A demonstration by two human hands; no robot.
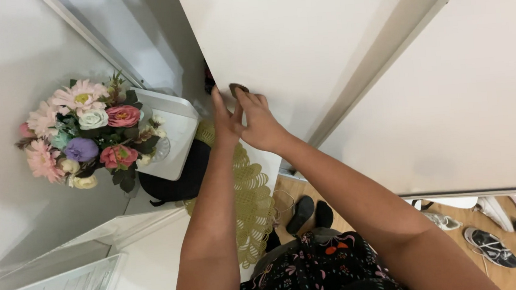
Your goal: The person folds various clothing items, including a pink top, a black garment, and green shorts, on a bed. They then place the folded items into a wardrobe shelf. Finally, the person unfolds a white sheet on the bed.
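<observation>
Both of my hands reach up to a white cabinet door (286, 34). My right hand (262, 121) has its fingers closed around a small dark round knob (236, 88) on that door. My left hand (225, 120) rests beside it, fingers stretched up against the door's lower edge, touching my right hand. The knob is mostly covered by my fingertips. A second white door (471, 81) hangs to the right.
A bouquet of pink, white and purple artificial flowers (84, 133) stands at left, beside a white scale (169, 130) and a black round object (175, 178). A gold lace doily (253, 206) lies on the white countertop (151, 267). Shoes (492, 247) lie on the wooden floor.
</observation>
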